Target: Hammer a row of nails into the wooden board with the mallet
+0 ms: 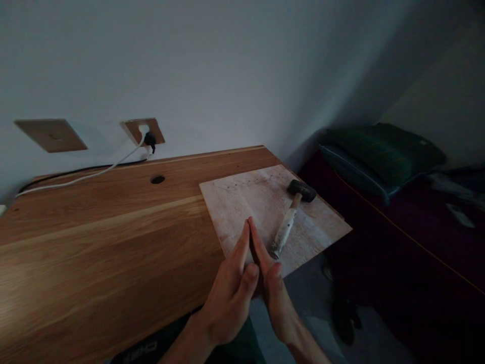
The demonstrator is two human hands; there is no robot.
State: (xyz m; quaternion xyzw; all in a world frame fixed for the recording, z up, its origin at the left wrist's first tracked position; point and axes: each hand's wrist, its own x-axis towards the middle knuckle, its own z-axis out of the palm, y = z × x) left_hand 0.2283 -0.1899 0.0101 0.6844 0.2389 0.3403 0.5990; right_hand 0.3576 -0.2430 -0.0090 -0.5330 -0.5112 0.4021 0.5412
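Note:
My left hand (229, 298) and my right hand (276, 293) meet at their fingertips above the front edge of a pale, wood-grained board (250, 194). The fingers of both are stretched out straight, and neither holds anything. Just right of the fingertips, a mallet (285, 230) lies on the board. It has a black head, turned away from me, and a worn whitish handle whose end lies close to my right hand. A row of small dark specks runs along the board's far side; they are too small to make out.
The board rests on a wooden desktop (113, 253) with a round cable hole (157, 179). A white cable (94, 173) and a black one run from a wall socket (133, 130) along the back. To the right, pillows (382, 156) lie on a dark red bed. Shoes (343, 318) stand on the floor.

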